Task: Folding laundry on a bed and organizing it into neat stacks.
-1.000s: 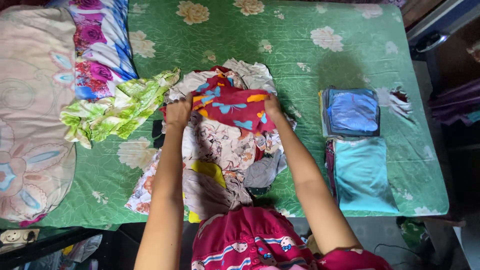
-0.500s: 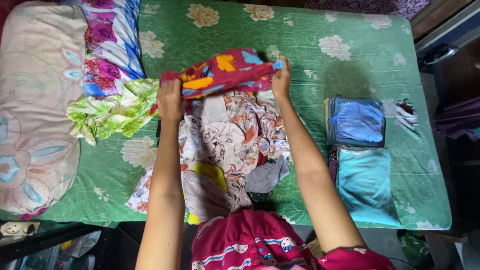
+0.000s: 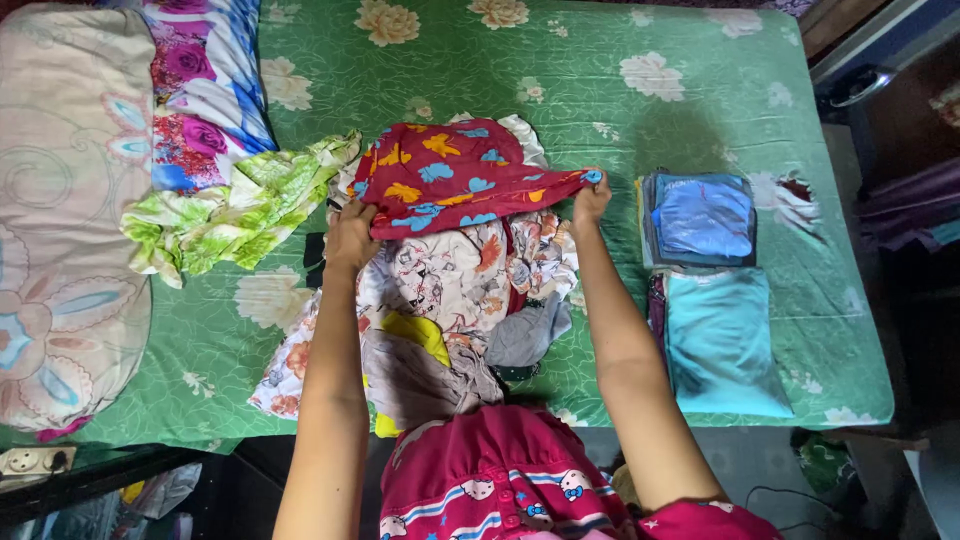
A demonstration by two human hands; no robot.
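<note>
**A:** Both arms out over the bed [image 3: 620, 110], and there's a red garment [image 3: 450, 180] with blue and yellow butterfly shapes stretched between the hands. What's the grip like?

**B:** The left hand [image 3: 350, 238] has its fingers closed on the lower left edge of the cloth. The right hand [image 3: 592, 198] pinches the far right corner, fingers shut tight on the fabric. The garment hangs spread out, sagging a little in the middle.

**A:** And what's under it?

**B:** A heap of unfolded clothes [image 3: 450, 300], pale floral prints mostly, with a grey piece and a yellow patch near the front edge. The red garment is held just above that heap, covering its far end.

**A:** Anything sorted?

**B:** To the right, well apart from the heap, two folded stacks. A blue folded stack [image 3: 702, 218] further back, and a turquoise folded piece [image 3: 722, 340] nearer the person, the two touching end to end.

**A:** Left side?

**B:** A crumpled green and white cloth [image 3: 235, 210] just beside the heap, then a flowered pillow [image 3: 200, 90] in blue and pink, and a big pale pink pillow [image 3: 60, 220] at the edge. The green flowered sheet covers the whole bed.
</note>
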